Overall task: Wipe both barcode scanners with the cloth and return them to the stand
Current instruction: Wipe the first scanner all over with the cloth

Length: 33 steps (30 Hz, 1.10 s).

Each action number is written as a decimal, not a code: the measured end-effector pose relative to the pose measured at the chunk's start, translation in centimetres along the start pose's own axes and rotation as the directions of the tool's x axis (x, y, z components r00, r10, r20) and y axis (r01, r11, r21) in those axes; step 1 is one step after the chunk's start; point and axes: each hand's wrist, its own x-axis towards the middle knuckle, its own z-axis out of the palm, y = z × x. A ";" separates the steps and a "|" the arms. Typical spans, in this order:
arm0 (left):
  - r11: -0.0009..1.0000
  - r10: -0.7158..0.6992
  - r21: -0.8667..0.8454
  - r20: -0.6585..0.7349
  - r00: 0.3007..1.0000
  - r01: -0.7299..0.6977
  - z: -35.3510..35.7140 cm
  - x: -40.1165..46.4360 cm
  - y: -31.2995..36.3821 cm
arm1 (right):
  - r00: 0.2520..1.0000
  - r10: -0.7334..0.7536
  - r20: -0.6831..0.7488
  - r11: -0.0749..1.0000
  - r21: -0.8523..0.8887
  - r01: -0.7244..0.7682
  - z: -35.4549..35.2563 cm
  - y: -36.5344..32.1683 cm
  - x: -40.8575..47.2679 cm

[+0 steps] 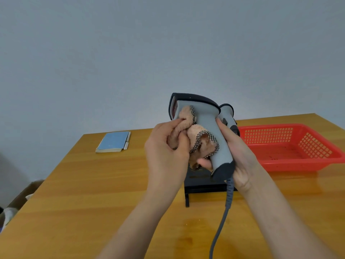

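A grey barcode scanner (205, 116) with dark trim is held up above the table, head pointing left. My right hand (237, 156) grips its handle from the right. My left hand (168, 146) pinches a bunched tan cloth (197, 139) with a checked border and presses it against the scanner's neck and head. A grey cable (224, 212) hangs from the handle's base. A second scanner (228, 113) peeks out behind the first, sitting upright at the black stand (197, 186), which is mostly hidden by my hands.
The wooden table (93, 193) carries a blue notebook with a white pen (113, 141) at the back left and a red mesh basket (291, 146) at the right. A cardboard box (22, 195) sits on the floor past the left edge.
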 end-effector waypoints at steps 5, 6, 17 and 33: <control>0.988 0.131 0.072 0.072 0.989 -0.136 0.1 0.0 -0.3 | 0.999 -0.022 -0.042 0.996 -0.090 0.018 0.6 0.0 -0.4; 0.979 0.170 0.099 0.090 0.981 -0.179 0.0 0.0 -0.3 | 0.998 -0.028 -0.054 0.995 -0.101 0.022 0.6 0.0 -0.4; 0.992 0.111 0.043 0.087 0.990 -0.115 -0.9 0.7 -0.8 | 0.991 -0.080 -0.103 0.990 -0.124 0.067 0.1 -0.3 0.0; 0.991 0.047 -0.131 0.317 0.947 -0.006 -0.7 0.3 -1.5 | 0.992 -0.115 -0.047 0.973 -0.205 0.103 0.8 -0.2 0.3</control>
